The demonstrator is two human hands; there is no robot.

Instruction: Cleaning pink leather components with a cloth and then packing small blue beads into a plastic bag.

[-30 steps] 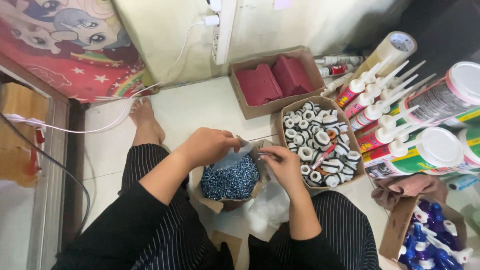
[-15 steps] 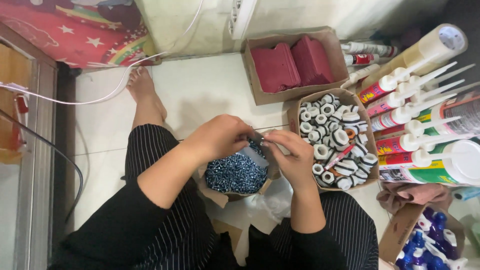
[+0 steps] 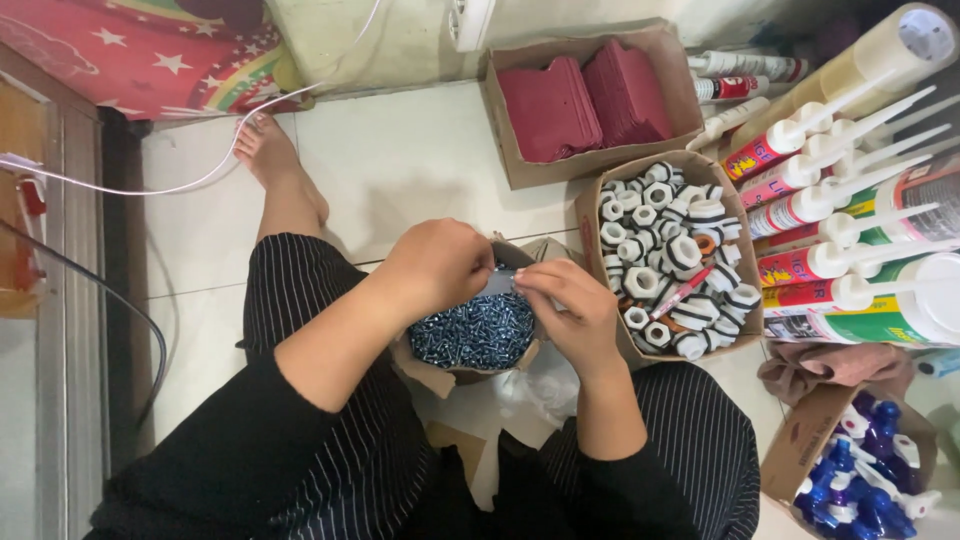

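I sit on a tiled floor with a small cardboard box of shiny metal screws point(image 3: 472, 335) in my lap. My left hand point(image 3: 440, 265) is curled over the box's far edge, fingers closed on a small clear plastic bag point(image 3: 497, 283). My right hand point(image 3: 572, 315) pinches the same bag from the right, above the screws. What is inside the bag is hidden by my fingers. A crumpled clear plastic bag point(image 3: 540, 385) lies under my right wrist.
A cardboard box of white and black hex nuts point(image 3: 665, 260) with a red pen sits to the right. Behind it stands a box of dark red plastic pieces point(image 3: 590, 100). Sealant tubes point(image 3: 850, 200) lie at right, blue-capped parts point(image 3: 870, 465) bottom right. Cables point(image 3: 150, 185) run at left.
My hands have come closer together over the screw box, and both now pinch the small bag. The camera has tilted down and shifted slightly.
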